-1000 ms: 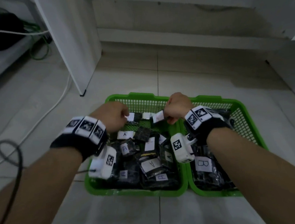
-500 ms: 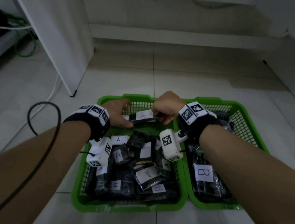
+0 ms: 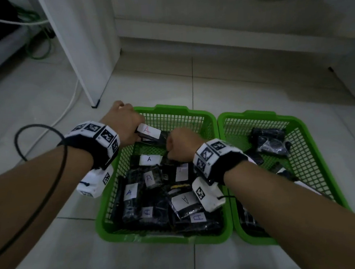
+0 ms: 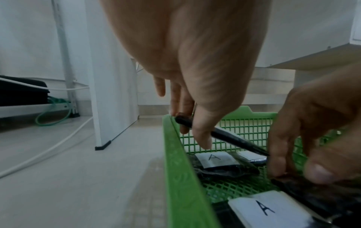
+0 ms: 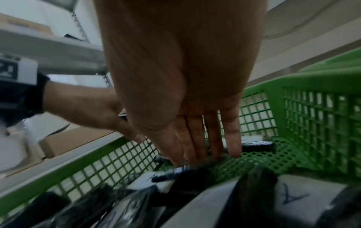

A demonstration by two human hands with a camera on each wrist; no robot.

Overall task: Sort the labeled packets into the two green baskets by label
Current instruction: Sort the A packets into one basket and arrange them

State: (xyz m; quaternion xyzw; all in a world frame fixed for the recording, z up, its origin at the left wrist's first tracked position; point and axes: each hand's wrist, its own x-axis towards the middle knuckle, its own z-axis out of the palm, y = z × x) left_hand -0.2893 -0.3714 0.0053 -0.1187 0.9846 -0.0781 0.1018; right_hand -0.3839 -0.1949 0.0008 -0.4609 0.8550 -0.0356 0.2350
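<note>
Two green baskets stand side by side on the floor. The left basket (image 3: 159,239) holds several black packets with white "A" labels. My left hand (image 3: 124,121) pinches a black packet with a red "A" label (image 3: 148,132) over that basket's far left corner; the left wrist view shows thumb and fingers of this hand (image 4: 192,131) on the packet's (image 4: 230,137) edge. My right hand (image 3: 179,147) reaches down into the same basket, and its thumb and fingers (image 4: 279,162) pinch another black packet (image 4: 312,191) lying there. The right basket (image 3: 251,113) holds a few black packets.
A white cabinet panel (image 3: 84,46) stands on the tiled floor just left of the baskets. A white cable (image 3: 68,106) and green cables (image 3: 38,47) lie further left. A black cord (image 3: 49,187) loops over my left forearm. A low white ledge runs along the wall behind.
Both hands held the red "A" packet above the left basket before. Now my left hand alone has carried it left, and my right hand has dropped onto the packets in the basket.
</note>
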